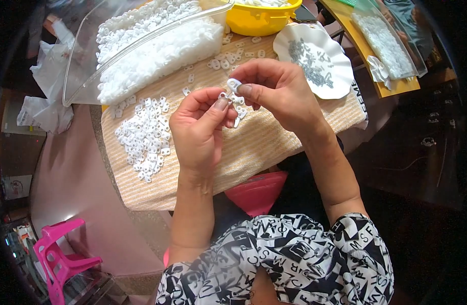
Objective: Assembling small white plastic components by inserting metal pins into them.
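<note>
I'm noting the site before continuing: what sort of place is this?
Probably a home or small workshop used for handwork, though I can't tell which: a large clear bin holds many small white pieces, more lie on a striped cloth, and a pink plastic stool stands nearby.

Brightly lit tablecloth (261, 145), glare on floor (99, 203), dark, fisheye-bent edges

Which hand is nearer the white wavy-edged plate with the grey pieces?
Right. The right hand, pinching a white oval piece, is close by the near-left rim of the plate; the left hand is farther off to the left, beyond the right hand.
</note>
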The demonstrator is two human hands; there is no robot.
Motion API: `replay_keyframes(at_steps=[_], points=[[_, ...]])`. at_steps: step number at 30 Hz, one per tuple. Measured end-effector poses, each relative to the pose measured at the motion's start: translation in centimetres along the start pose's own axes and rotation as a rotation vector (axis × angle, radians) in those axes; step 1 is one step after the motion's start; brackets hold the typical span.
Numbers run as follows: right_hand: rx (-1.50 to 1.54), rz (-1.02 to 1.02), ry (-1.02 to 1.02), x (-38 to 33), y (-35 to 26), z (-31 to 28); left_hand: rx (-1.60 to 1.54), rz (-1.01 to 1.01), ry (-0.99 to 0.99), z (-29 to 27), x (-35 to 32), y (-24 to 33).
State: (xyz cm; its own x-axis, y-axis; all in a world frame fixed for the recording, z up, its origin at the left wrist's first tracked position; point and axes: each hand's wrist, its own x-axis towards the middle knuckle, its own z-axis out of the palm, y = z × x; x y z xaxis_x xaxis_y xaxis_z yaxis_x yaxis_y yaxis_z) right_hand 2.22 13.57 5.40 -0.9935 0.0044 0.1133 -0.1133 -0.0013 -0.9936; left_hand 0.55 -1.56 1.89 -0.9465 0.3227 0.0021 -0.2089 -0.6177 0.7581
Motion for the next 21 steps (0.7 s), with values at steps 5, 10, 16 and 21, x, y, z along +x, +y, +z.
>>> replay_keyframes(at_steps=[5,10,16,21], points=[[-0.045,-0.03,-0.007,-0.1,0.1,0.0,0.019,0.009,0.019,0.2,-0.1,-0.1],[-0.082,-0.093,0.003,-0.1,0.2,0.4,0.068,0.061,0.021,0.2,-0.2,-0.1],[-0.03,-0.107,-0.003,-0.4,0.1,0.9,0.145,0.136,0.008,0.3,-0.2,-0.2],[0.027,-0.065,-0.033,-0.4,-0.2,0.9,0.21,0.217,-0.033,0.0,-0.1,-0.3]])
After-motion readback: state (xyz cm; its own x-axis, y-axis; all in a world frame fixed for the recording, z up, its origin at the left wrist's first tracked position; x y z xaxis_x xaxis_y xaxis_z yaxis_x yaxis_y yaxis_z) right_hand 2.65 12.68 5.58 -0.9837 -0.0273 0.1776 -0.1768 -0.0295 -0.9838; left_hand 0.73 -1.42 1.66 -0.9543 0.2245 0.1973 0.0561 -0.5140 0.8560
